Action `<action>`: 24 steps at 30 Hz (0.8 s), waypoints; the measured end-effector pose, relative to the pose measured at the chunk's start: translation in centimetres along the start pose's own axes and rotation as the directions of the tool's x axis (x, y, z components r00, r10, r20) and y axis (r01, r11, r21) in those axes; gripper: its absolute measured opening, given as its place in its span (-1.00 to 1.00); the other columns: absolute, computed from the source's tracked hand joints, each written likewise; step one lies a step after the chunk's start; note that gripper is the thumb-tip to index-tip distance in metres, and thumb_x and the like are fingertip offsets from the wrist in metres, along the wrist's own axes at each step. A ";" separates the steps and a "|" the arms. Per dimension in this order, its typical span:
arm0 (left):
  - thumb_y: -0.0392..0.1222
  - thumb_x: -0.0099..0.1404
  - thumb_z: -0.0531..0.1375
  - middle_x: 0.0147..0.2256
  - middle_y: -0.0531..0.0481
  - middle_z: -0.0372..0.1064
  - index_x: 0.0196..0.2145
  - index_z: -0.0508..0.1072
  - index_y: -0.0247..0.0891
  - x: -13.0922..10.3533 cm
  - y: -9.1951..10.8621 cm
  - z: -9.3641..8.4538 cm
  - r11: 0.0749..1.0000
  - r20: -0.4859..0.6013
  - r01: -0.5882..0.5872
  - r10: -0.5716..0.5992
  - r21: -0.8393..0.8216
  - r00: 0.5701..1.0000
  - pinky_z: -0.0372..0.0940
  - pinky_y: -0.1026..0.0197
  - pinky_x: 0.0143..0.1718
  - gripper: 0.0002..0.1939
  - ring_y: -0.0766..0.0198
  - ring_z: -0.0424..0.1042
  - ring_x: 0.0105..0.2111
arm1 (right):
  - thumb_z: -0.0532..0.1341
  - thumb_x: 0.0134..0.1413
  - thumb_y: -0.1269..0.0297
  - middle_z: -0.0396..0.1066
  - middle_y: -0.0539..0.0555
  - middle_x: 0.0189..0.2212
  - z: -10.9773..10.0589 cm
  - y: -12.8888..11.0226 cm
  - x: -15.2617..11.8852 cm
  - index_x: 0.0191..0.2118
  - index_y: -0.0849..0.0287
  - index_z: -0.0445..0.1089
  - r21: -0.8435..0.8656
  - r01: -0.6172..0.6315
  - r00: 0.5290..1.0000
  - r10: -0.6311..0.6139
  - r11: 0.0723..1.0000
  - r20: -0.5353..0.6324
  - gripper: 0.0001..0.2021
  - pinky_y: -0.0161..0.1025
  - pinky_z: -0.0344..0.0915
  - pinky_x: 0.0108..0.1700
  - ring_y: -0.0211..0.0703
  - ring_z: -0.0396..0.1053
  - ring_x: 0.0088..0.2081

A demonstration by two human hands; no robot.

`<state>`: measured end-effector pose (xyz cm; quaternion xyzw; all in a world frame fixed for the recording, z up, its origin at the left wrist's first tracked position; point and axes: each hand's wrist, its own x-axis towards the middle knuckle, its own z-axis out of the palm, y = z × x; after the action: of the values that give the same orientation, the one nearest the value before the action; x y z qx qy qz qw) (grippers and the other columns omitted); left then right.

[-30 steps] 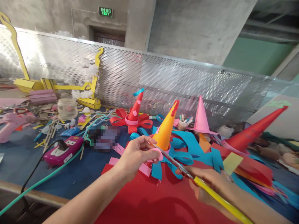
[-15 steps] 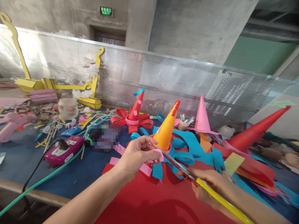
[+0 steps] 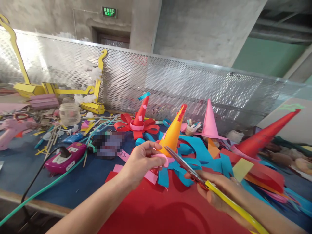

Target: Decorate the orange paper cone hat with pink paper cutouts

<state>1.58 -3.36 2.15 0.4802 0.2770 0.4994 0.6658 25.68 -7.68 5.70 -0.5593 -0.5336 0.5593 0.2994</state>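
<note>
Your left hand [image 3: 141, 162] is pinching the pink piece [image 3: 162, 159] just nearer than the orange cone [image 3: 171, 139], while your right hand [image 3: 220, 185] is drawing its gripped scissors [image 3: 180, 162] rightward, apparently pausing the cut.

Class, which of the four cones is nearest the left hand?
The orange cone with red trim at its tip, just beyond the left hand and the scissors; the pink cone and both red cones are farther away.
</note>
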 end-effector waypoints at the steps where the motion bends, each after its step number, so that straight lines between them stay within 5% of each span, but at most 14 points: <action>1: -0.30 0.00 0.36 -0.53 0.05 0.45 -0.26 0.35 -0.29 0.0 0.0 0.0 1.000 -0.001 -0.009 0.009 0.009 1.000 0.27 0.25 -0.42 -0.65 0.35 0.38 -0.54 | 0.32 -0.02 -0.03 0.30 0.01 -0.57 0.0 0.0 0.1 -0.18 0.08 0.53 0.010 -0.017 1.000 0.017 1.000 -0.008 -0.65 -0.32 0.25 -0.54 -0.19 0.30 -0.54; 10: -0.29 0.08 0.32 -0.51 0.03 0.47 -0.27 0.34 -0.29 -0.2 0.3 0.2 0.995 -0.001 -0.049 0.050 0.081 0.999 0.25 0.28 -0.39 -0.73 0.36 0.39 -0.50 | 0.30 -0.05 0.01 -0.08 -0.13 -0.76 0.9 2.2 2.6 -0.41 0.10 0.50 0.067 -0.183 0.981 0.186 0.981 -0.050 -0.75 -0.39 0.00 -0.71 -0.33 0.02 -0.73; 24: -0.32 0.04 0.29 -0.54 0.07 0.45 -0.27 0.30 -0.27 -0.3 0.4 0.3 0.993 -0.003 -0.057 0.057 0.102 0.998 0.24 0.24 -0.42 -0.70 0.35 0.38 -0.55 | 0.29 0.03 0.12 -0.06 -0.14 -0.76 0.0 0.5 0.6 -0.34 0.16 0.55 0.018 -0.131 0.991 0.130 0.991 0.027 -0.79 -0.40 0.09 -0.61 -0.35 0.04 -0.69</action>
<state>1.55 -3.73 2.59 0.5196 0.2902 0.5049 0.6252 25.66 -7.24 5.00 -0.5829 -0.4940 0.5901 0.2607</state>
